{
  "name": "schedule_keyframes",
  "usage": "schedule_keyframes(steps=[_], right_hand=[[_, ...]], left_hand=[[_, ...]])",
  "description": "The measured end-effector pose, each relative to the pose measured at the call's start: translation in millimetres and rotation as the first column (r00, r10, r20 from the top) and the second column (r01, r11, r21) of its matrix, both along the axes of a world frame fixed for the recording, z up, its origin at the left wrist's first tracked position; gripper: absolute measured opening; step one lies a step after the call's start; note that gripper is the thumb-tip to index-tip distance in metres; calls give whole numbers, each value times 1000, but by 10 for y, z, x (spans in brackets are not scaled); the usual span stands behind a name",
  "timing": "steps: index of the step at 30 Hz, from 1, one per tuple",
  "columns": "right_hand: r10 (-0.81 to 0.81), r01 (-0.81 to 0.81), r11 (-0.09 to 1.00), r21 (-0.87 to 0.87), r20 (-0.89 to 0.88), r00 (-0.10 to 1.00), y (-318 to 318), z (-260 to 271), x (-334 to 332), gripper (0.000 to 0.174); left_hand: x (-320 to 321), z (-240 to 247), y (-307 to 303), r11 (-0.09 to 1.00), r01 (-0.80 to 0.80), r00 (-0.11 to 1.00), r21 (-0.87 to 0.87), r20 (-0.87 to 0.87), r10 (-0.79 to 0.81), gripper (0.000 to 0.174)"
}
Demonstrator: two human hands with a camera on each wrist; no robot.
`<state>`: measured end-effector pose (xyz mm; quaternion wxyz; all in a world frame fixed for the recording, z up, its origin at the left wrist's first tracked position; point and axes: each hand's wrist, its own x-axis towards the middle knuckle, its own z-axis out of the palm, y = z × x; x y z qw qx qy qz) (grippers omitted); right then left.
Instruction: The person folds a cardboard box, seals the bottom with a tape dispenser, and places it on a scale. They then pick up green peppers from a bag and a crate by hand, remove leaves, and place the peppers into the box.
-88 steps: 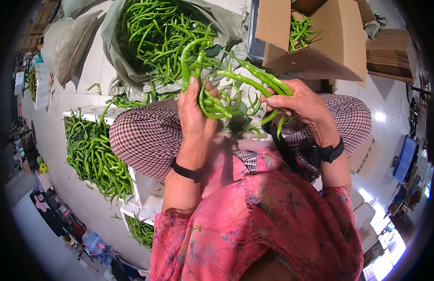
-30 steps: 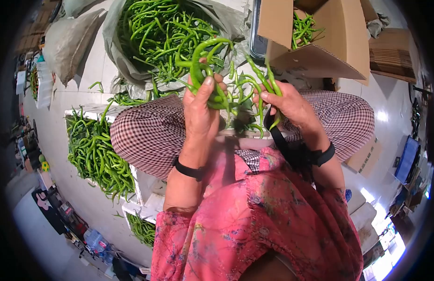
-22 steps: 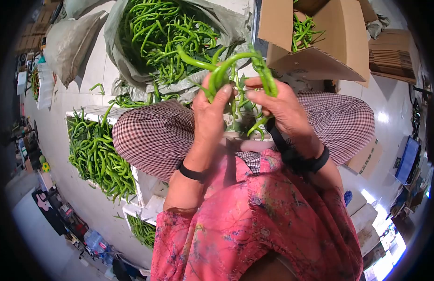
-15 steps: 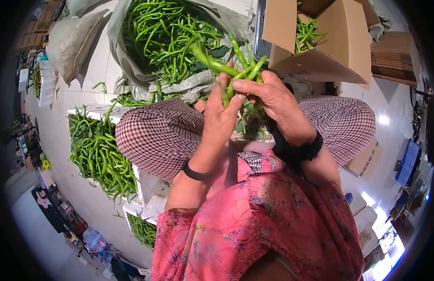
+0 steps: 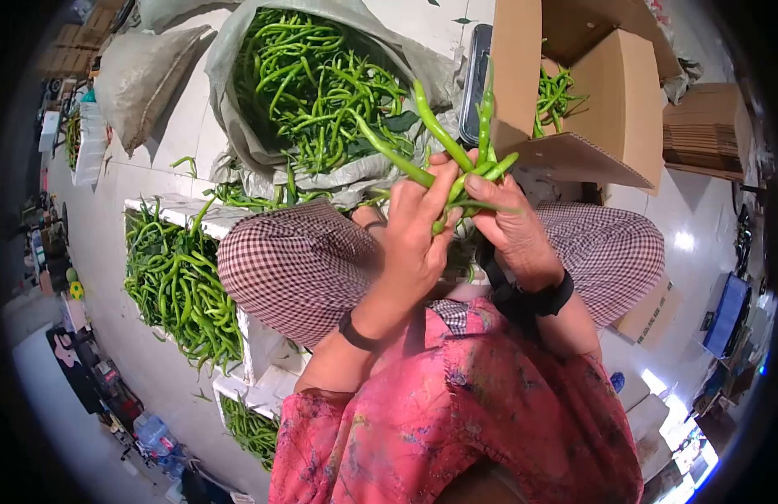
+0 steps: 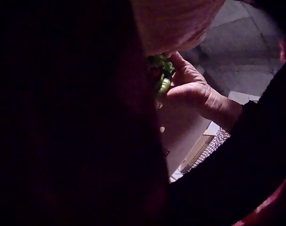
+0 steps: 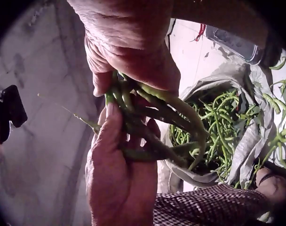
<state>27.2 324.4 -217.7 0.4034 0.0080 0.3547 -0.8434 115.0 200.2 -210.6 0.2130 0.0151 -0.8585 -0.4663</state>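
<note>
Both hands meet above the lap, holding a small bunch of long green chili peppers (image 5: 439,126). My left hand (image 5: 418,214) grips them from the left, its fingers curled in and its back toward the head camera. My right hand (image 5: 516,235) pinches the bunch from the other side, thumb lying over the peppers. Several peppers fan out upward, and one thin end points right past the right thumb. In the right wrist view the peppers (image 7: 154,101) pass between the right hand (image 7: 133,42) above and the left hand (image 7: 122,174) below. The left wrist view is mostly dark.
An open sack (image 5: 225,92) full of green chilies lies ahead. A cardboard box (image 5: 590,155) with some chilies stands at front right, beside a dark-rimmed tray (image 5: 475,84). White foam boxes (image 5: 248,344) heaped with chilies are at the left. Checked trouser knees flank the hands.
The hands, earlier apart with peppers in each, have come together, the left moving right. Their peppers now form one bunch. The head view has shifted, so the sack and box appear lower.
</note>
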Motion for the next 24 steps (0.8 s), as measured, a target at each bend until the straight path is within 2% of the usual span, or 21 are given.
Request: schedule_keyframes(steps=[3,4,5,6,7,8,9,10,11,12,13,15,18,20,21,23,24], right_hand=[[-11,11,1000,-24,-10,1000,29,-10,-35,29],[7,-9,999,-38,-64,998,80,-62,-50,27],[23,-28,998,-49,-118,993,85,-25,-54,26],[47,-43,999,27,-138,989,142,74,-23,26],[50,-46,999,28,-142,989,167,146,-17,26],[121,-83,984,155,-251,960,196,195,-21,26],[203,-105,954,281,-347,916,215,216,-20,27],[220,-82,939,335,-398,891,240,191,-6,27],[223,-87,939,332,-397,890,252,207,-19,27],[301,-102,911,400,-474,828,269,238,-27,28],[380,-109,877,468,-536,753,284,250,-18,28],[423,-144,858,493,-518,743,291,222,34,31],[461,-116,821,559,-531,711,245,203,96,33],[128,16,965,262,-524,842,229,150,136,31],[127,16,964,264,-516,847,253,147,141,31],[90,52,964,261,-505,859,330,156,110,27],[92,49,966,255,-513,853,344,143,92,25]], left_hand=[[-22,39,-21,996,14,1000,92,11,-15,43],[46,77,-26,900,-150,981,410,175,84,36],[97,121,-26,684,-334,927,649,357,114,31],[36,158,-37,546,-395,919,739,323,227,28],[12,75,-87,412,-337,932,847,236,276,29],[11,9,-165,350,-269,952,897,194,235,32],[23,-29,-229,285,-202,969,937,148,199,35],[57,-47,-225,287,-204,967,936,147,207,35],[80,5,-196,255,-249,967,934,224,120,36],[100,48,-168,224,-297,954,928,299,28,38],[104,66,-151,221,-304,952,927,305,31,38],[95,103,-138,287,-220,961,932,257,-98,40],[104,112,-153,263,-233,961,936,263,-84,35],[61,102,-144,235,-253,960,939,274,-63,30],[58,73,-157,233,-260,957,937,282,-65,30],[68,2,-173,23,-245,964,969,246,-100,29],[61,-13,-173,-49,-238,967,970,232,-109,28]])
